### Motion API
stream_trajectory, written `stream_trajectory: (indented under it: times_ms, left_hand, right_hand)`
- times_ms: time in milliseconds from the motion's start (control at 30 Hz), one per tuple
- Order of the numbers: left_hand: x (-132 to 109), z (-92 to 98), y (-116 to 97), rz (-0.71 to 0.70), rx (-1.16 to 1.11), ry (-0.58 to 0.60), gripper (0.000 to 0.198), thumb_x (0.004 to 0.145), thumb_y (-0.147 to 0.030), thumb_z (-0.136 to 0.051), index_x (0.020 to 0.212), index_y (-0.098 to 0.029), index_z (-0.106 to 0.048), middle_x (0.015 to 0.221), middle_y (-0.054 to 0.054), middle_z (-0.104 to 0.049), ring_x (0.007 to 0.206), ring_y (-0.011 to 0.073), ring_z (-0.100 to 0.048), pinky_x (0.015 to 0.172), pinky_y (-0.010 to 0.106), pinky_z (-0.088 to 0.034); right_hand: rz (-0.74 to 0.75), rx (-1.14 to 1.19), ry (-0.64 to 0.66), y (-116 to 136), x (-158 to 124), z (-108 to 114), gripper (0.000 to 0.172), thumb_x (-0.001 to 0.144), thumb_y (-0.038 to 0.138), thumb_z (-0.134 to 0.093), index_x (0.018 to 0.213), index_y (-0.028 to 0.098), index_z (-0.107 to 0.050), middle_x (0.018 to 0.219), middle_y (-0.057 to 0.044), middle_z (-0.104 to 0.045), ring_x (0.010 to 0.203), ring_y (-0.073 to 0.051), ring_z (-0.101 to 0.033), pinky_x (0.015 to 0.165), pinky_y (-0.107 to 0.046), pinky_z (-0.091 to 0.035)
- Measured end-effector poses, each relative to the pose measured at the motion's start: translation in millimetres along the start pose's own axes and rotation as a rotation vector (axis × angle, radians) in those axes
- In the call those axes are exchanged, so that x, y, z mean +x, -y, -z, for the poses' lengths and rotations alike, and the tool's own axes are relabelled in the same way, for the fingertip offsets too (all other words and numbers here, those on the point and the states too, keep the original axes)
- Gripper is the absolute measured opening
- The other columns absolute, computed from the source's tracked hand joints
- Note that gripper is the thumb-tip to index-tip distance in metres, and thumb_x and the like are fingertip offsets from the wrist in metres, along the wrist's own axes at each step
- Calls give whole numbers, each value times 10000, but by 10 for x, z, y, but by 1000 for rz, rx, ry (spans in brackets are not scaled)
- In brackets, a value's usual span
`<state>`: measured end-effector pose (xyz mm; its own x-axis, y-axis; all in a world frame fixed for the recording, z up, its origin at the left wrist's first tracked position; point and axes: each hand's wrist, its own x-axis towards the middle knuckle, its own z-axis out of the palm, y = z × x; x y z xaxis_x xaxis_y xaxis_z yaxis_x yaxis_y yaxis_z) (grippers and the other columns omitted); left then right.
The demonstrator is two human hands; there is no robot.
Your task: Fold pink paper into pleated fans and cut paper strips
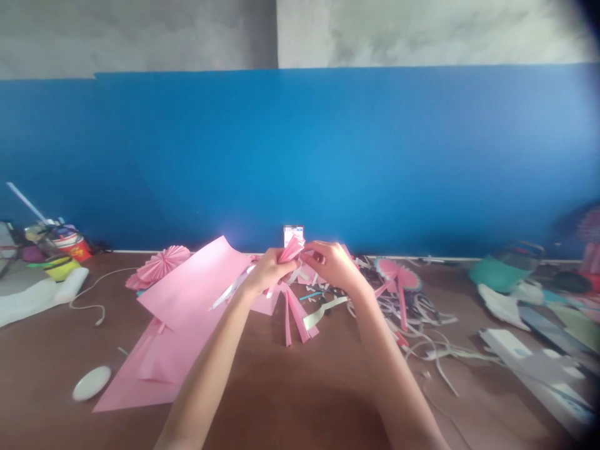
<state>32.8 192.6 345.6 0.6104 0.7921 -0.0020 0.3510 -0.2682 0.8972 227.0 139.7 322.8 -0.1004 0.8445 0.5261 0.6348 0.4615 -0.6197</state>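
My left hand [270, 270] is closed around a bundle of pleated pink paper [293, 248], whose folded end sticks up above the thumb. Close beside it, my right hand [330, 262] has its thumb and fingertips pinched together at the bundle's edge; whatever is between them is too small to make out. Below the hands, folded pink paper strips [297, 315] fan downward, and a pale strip [323, 312] crosses them. Large pink paper sheets [187, 312] lie left of my left arm. Scissors, or a similar white pointed tool [229, 290], rest on them, partly hidden.
A pink paper rosette [164, 264] sits at the back left, another pink fan piece [398, 278] at right among tangled white strips [435, 347]. A white oval object [92, 383] lies front left. A phone [294, 234] leans against the blue wall [300, 156]. A white power strip [529, 369] lies far right.
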Motion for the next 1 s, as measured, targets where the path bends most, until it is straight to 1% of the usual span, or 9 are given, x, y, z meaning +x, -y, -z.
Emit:
stream_trajectory:
  times_ms: [100,233,433,600,667,733,833,900,1000]
  left_hand:
    - [-11,-14,-17,-29,35,27,262,851,-337,-611,653,-185,-532,522,-20,-525,456,98,-476,481,237,-358]
    - [11,-32,21,-10,47,18,288,851,-359,-616,642,-188,-515,519,-21,-518,451,99,-474,479,243,-350]
    - [56,-44,105,34,48,6,305,855,-400,-625,657,-182,-543,518,-25,-529,444,103,-493,485,244,-358]
    - [57,-46,88,70,35,34,334,858,-416,-631,641,-177,-544,514,-22,-537,452,103,-508,494,243,-359]
    - [54,-44,76,85,7,35,354,848,-436,-650,634,-173,-547,516,-21,-539,455,100,-506,496,240,-360]
    - [52,-41,70,97,-18,40,367,835,-452,-670,631,-170,-555,514,-22,-537,453,97,-499,493,239,-361]
    - [50,-41,79,102,-40,69,377,824,-471,-686,637,-169,-560,514,-22,-537,444,96,-488,482,239,-362]
    - [52,-45,93,99,-36,78,382,821,-483,-686,644,-171,-555,517,-22,-538,433,96,-477,462,239,-348]
    - [54,-51,104,80,-20,56,382,832,-475,-668,638,-173,-538,508,-29,-520,420,88,-454,454,236,-335]
  right_hand:
    - [-2,27,26,-18,9,13,145,947,235,-567,924,189,-702,886,-34,-713,672,-135,-587,634,-234,-403]
    - [-15,-66,38,-21,14,-11,162,938,202,-548,878,181,-697,818,-32,-708,632,-134,-562,610,-237,-357]
    - [-56,-217,84,-16,22,-42,200,943,224,-525,933,202,-724,769,-38,-715,638,-157,-584,588,-243,-301]
    - [-67,-406,100,-25,26,-102,186,934,237,-512,979,183,-685,693,-53,-679,599,-181,-557,558,-263,-233]
    - [-58,-438,98,-33,24,-119,193,937,216,-493,1002,188,-672,680,-48,-667,580,-181,-543,551,-269,-217]
    - [-59,-421,87,-45,19,-116,194,936,194,-478,981,194,-667,664,-41,-655,562,-175,-531,545,-269,-219]
    - [-81,-310,66,-63,8,-69,168,927,196,-500,925,198,-668,665,-29,-662,566,-161,-547,549,-254,-258]
    - [-92,-198,71,-70,1,-22,142,927,225,-539,928,203,-679,713,-22,-693,600,-150,-578,570,-239,-309]
    - [-77,-51,107,-66,-3,37,125,920,265,-606,980,208,-700,841,-22,-735,664,-136,-611,628,-227,-381]
